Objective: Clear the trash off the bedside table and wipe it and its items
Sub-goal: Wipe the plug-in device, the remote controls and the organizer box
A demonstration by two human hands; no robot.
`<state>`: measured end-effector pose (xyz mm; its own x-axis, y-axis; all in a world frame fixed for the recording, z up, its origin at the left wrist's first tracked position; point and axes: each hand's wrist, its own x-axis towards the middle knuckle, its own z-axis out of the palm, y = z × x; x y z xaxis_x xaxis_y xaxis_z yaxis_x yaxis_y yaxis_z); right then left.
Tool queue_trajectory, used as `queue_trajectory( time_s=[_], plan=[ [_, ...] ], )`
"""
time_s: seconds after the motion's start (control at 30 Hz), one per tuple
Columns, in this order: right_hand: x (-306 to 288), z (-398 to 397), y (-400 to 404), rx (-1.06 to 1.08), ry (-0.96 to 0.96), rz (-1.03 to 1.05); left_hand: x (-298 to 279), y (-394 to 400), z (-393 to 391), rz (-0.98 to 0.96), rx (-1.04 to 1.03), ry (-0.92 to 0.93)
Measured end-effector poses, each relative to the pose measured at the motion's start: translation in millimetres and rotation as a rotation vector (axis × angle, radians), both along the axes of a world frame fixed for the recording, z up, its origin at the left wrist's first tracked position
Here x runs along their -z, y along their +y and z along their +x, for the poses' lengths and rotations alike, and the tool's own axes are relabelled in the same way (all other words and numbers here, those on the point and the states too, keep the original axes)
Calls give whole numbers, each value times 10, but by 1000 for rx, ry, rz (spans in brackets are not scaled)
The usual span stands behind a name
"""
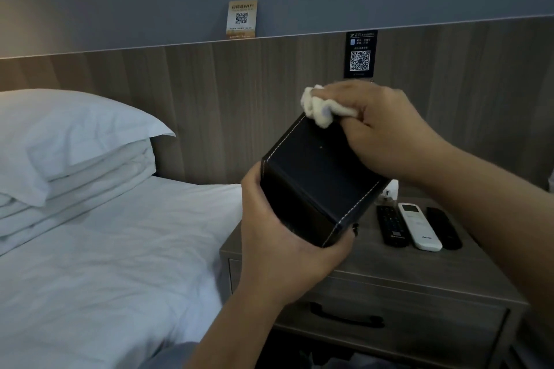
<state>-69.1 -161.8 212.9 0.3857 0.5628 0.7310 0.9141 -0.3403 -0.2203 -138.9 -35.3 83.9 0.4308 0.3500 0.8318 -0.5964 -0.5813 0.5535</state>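
Wiping is under way: the left hand (pixel 278 237) is gripping the black stitched leather box (pixel 317 180) while the right hand (pixel 386 126) is pinching a crumpled white cloth (pixel 320 108) against its far edge, probably needing fresh faces next.

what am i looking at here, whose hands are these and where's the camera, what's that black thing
There is no machine here: a person wears one wide-angle camera on the head, looking forward and down, so the two arms reaching in are their own. The left hand grips a black leather-look box with white stitching, lifted and tilted above the grey wooden bedside table. The right hand holds a bunched white cloth against the box's top corner, apparently wiping it. On the table lie three remotes side by side: a black one, a white one and another black one. A bed with white sheets and pillows stands to the left.
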Motion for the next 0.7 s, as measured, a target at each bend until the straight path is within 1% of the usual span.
queue_trajectory(
  time_s=[0.07, 0.13, 0.2, 0.27, 0.33, 0.37, 0.5, 0.63, 0.7],
  plan=[
    [56, -100, 17, -5, 4, 18, -35, -28, 35, -6, 22, 37],
    [231, -332, 101, -71, -57, 9, -35, 0, 68, 12, 55, 81],
    [385, -534, 161, -120, -129, -31, -14, 17, 66, 119, 47, 162],
    [369, -561, 133, -173, -99, -58, -33, -10, 30, 216, 15, 186],
    [295, -455, 78, -214, -48, -66, -91, -42, 8, 99, 89, 125],
    [252, -371, 54, -205, -42, -52, -93, -47, 9, 47, 91, 82],
    [98, 19, -100, -26, -97, 9, -3, -69, -41, 95, 33, -8],
    [10, 158, -247, 99, -47, 86, 22, -156, -37, 85, 85, 15],
    [85, 50, -205, 118, -82, 59, -20, -176, -7, 83, 73, 49]
  ],
)
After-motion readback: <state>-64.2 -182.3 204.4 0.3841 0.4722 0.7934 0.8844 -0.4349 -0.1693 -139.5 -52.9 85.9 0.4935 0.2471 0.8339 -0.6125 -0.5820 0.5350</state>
